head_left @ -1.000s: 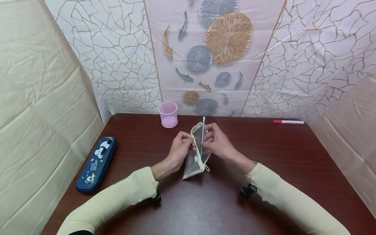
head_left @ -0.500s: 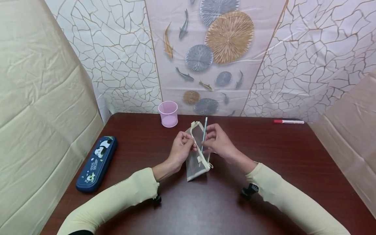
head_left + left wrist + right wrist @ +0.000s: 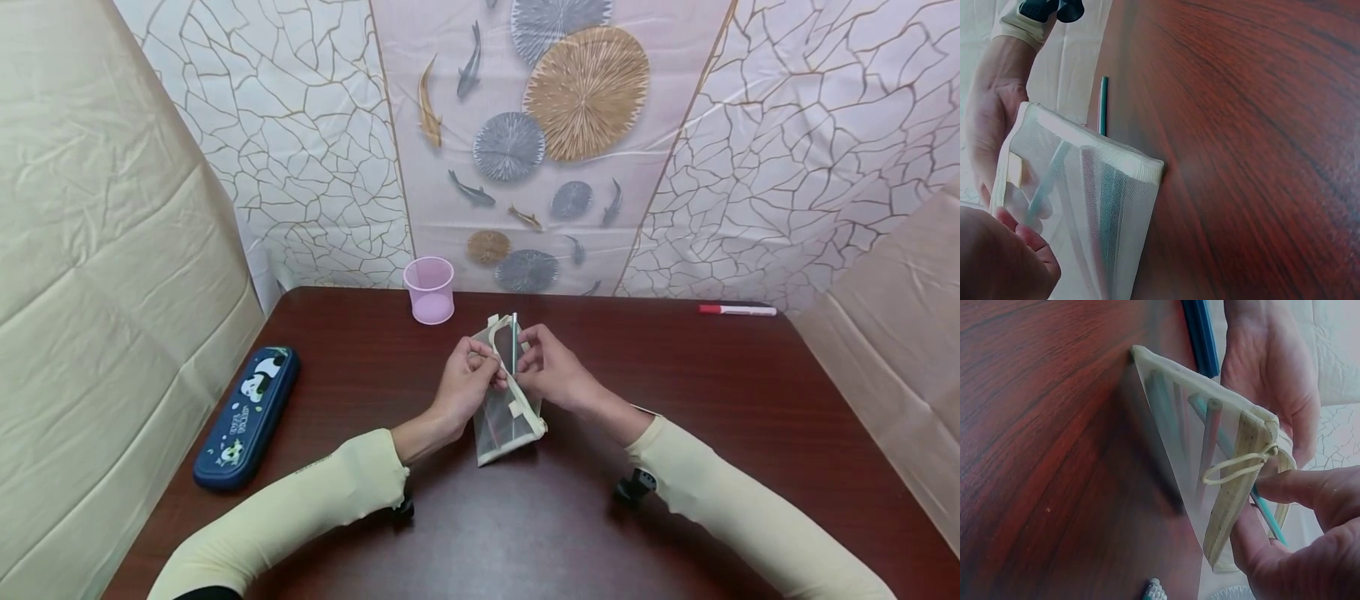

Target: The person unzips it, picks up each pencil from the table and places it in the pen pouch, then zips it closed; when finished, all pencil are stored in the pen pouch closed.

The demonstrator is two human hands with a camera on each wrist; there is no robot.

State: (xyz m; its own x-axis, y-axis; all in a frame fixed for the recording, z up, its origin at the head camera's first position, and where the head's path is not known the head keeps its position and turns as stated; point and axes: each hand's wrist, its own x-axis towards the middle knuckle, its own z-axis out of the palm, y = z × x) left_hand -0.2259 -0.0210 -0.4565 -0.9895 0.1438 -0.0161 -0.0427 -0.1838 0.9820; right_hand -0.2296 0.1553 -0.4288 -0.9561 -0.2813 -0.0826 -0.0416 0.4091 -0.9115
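In the head view, the left hand (image 3: 467, 385) pinched the near-left edge of a mesh pouch (image 3: 498, 421), while the right hand (image 3: 558, 373) held a teal pencil (image 3: 514, 343) between thumb and fingers at the opening; the pencil's upper end stuck out on the far side, just left of that hand. Compared with half a second earlier, the pencil stood more upright and its exposed end reached less far out. On the left lay a blue pencil case (image 3: 246, 417) with panda pictures and lettering too small to read; a pink cup (image 3: 432, 293) stood at the far side, and a red-capped marker (image 3: 738, 311) lay far right, its print illegible. In the left wrist view, the pencil slanted behind the mesh, across the right hand's fingers, and a teal stick (image 3: 1103, 106) showed beyond the pouch. In the right wrist view, the pencil passed between the right hand's thumb and fingers into the opening, beside a cord loop (image 3: 1232, 470); other pencils (image 3: 1210, 434) showed inside through the mesh.
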